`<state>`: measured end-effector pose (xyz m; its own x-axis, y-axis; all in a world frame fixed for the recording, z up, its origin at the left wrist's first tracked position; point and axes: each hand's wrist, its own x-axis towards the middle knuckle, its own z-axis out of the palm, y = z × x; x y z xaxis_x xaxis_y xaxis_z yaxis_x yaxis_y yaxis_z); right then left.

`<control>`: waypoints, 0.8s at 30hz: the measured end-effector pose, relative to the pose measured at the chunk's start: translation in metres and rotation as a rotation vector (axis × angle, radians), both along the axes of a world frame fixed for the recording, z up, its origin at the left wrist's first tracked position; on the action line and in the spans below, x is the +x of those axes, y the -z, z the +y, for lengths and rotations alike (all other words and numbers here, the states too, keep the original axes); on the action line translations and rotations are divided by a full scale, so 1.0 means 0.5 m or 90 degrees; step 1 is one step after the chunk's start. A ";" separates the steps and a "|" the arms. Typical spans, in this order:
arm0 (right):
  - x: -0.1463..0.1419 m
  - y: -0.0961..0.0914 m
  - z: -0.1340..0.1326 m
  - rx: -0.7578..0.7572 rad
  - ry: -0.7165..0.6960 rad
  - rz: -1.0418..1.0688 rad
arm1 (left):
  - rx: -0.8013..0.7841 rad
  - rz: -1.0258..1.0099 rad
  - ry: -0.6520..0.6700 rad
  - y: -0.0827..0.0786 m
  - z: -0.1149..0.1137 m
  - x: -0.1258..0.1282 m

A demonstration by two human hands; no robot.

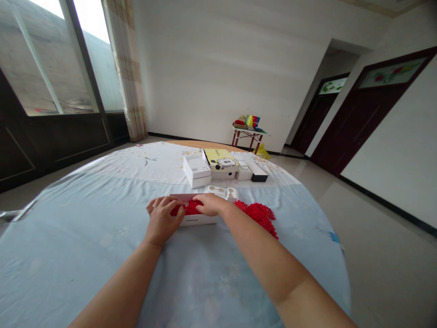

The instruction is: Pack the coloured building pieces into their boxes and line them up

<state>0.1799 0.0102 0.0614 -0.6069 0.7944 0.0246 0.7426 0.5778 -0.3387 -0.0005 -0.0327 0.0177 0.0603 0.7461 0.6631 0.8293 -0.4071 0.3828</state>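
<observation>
A white open box with dark lettering on its near side stands on the table in front of me. Inside it lies red, bumpy, bead-like material. My left hand reaches over the box's left end, its bent fingers and thumb closed on some of this red material. From the right, my right hand reaches into the box with curled fingers against the red material; its fingertips are partly hidden. A larger heap of the same red material spreads on the cloth beside my right forearm.
Behind the box lies a white packaging insert with brown shapes. Farther back stand a white box, a yellow cartoon box, a small white box and a black-and-white box. A pale blue cloth covers the round table.
</observation>
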 end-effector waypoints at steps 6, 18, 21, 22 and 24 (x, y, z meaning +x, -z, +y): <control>-0.014 -0.019 -0.007 0.014 0.035 -0.136 | -0.010 -0.008 -0.013 0.002 0.001 -0.002; -0.019 -0.017 0.000 0.003 -0.007 -0.060 | 0.030 -0.088 -0.079 0.002 -0.002 -0.013; -0.020 -0.024 -0.002 0.019 0.042 -0.137 | 0.013 -0.086 -0.074 0.002 -0.001 -0.013; -0.020 -0.026 -0.002 0.033 0.054 -0.156 | 0.009 -0.084 -0.071 0.002 -0.001 -0.013; -0.019 -0.030 -0.001 0.056 0.058 -0.176 | 0.006 -0.081 -0.069 0.003 0.000 -0.012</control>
<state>0.1703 0.0099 0.0763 -0.5259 0.8484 -0.0603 0.8501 0.5221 -0.0686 -0.0067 -0.0327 0.0161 -0.1052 0.7370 0.6677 0.8137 -0.3222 0.4838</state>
